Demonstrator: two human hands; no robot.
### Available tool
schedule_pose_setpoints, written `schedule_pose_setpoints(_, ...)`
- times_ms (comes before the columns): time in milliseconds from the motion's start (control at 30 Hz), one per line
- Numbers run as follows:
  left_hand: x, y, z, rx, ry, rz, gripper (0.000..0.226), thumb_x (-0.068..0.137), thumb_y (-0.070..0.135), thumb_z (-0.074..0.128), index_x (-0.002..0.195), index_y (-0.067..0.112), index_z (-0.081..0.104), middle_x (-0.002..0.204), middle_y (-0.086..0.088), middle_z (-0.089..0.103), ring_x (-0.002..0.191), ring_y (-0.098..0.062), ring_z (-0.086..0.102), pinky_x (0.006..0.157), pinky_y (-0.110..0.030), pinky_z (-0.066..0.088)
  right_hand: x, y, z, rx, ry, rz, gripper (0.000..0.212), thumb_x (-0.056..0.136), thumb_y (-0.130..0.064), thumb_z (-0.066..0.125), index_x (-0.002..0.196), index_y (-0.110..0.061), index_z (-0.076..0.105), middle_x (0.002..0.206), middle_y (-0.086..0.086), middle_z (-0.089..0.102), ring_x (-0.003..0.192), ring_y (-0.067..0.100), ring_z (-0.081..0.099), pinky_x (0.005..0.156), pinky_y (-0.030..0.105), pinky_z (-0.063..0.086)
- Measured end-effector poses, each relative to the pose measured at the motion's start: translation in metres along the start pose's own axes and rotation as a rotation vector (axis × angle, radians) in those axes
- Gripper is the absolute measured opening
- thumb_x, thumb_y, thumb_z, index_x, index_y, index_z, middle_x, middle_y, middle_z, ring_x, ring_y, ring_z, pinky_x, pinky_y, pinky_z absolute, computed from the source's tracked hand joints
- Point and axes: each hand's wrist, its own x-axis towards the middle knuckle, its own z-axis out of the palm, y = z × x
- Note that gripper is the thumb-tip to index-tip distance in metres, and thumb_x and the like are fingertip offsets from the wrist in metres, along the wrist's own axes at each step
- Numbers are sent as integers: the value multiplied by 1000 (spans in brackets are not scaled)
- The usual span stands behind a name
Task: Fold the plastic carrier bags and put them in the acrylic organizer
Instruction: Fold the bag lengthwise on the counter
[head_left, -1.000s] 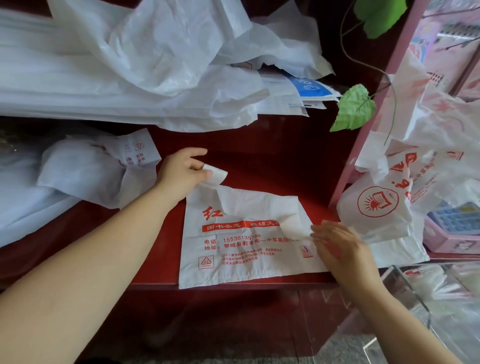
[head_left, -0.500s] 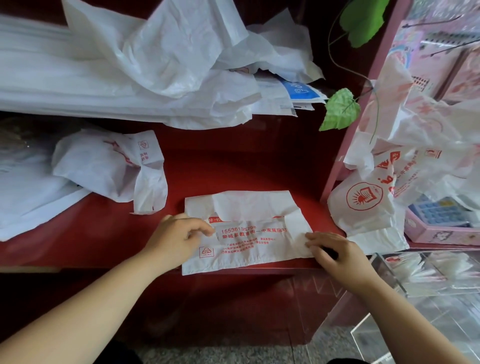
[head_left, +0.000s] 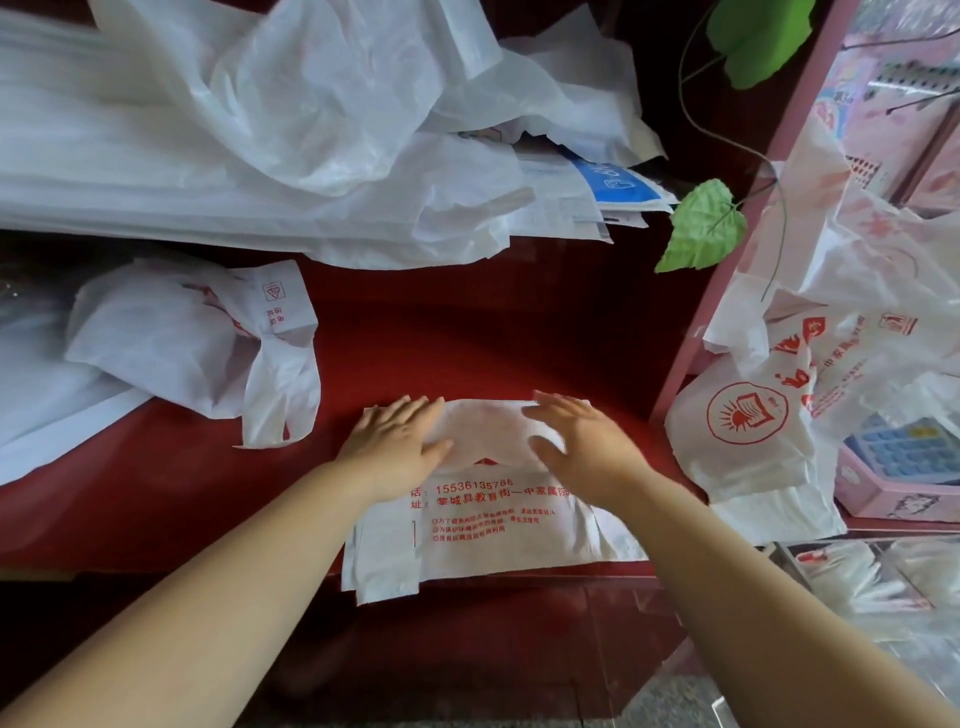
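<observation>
Where both hands rest: thin white red-printed plastic carrier bag (head_left: 493, 530), folded flat on glossy red tabletop (head_left: 441, 338)
Hands: left hand (head_left: 397, 441) and right hand (head_left: 582, 441), grips apart, fingers straight

head view: we look from head height, forward and down | close over the red counter (head_left: 467, 343) | our single view
</observation>
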Motion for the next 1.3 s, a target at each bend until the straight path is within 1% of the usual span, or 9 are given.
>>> schedule_pose_setpoints(133,9,-9,1,100,-47,6,56,99,45,15,147,25,-5,155,5,-12,142,-11,-12,113,-33,-9,35,-25,27,-127,-177,-66,54,100,-36,27,148,-23,7,156,-1,-2,143,13,-2,113,28,-5)
schedule_pose_setpoints(467,16,-16,5,67,23,18,51,101,33,13,147,25,-6,155,6,-11,141,-8,-12,113,-30,-9,47,7,32,-200,-259,111,63,95,-54,16,148,-23,0,155,-3,-9,142,11,-10,113,30,-8)
schedule_pose_setpoints(633,23,-18,1,-29,43,1,48,101,28,16,148,27,4,156,7,-5,142,-8,-6,113,-29,-5,28,46,16,-124,-158,223,57,99,-44,22,148,-20,8,156,0,0,143,15,-1,114,30,-2)
schedule_pose_setpoints(767,32,-22,-6,-136,169,-55,47,97,27,38,143,24,27,151,3,24,138,-19,19,108,-31,18,3,52,6,35,10,228,49,97,-29,39,143,-15,29,153,4,21,141,17,17,112,26,11)
schedule_pose_setpoints(900,31,-27,-13,-215,242,-99,45,87,33,59,130,24,47,130,1,49,123,-23,39,98,-32,31,-32,45,5,57,-29,148,44,91,-27,53,134,-18,46,148,-1,32,137,14,25,109,22,16)
schedule_pose_setpoints(1067,20,-33,-19,-234,231,-113,41,78,35,69,116,24,57,114,2,53,112,-19,50,95,-30,31,-56,38,6,15,-115,44,49,93,-35,49,139,-25,37,152,-6,21,141,8,13,113,21,6)
schedule_pose_setpoints(1200,-14,-22,-11,-312,487,12,30,84,27,63,113,17,62,120,3,53,112,-21,52,91,-26,35,-71,32,6,-57,-150,25,71,84,-65,34,144,-28,23,154,-9,9,142,7,4,111,17,-3)
schedule_pose_setpoints(1233,-30,-18,-6,-333,505,98,31,85,33,61,110,16,64,115,7,54,110,-18,53,87,-23,35,-75,30,7,-82,-151,22,87,71,-76,20,145,-29,20,154,-10,7,142,6,3,108,15,-7)
schedule_pose_setpoints(1300,-65,-10,3,-390,417,273,63,74,65,46,110,17,65,110,18,50,109,-5,50,87,-15,32,-85,29,10,-123,-160,29,118,44,-90,-2,145,-31,15,154,-12,4,142,5,-1,104,15,-12)
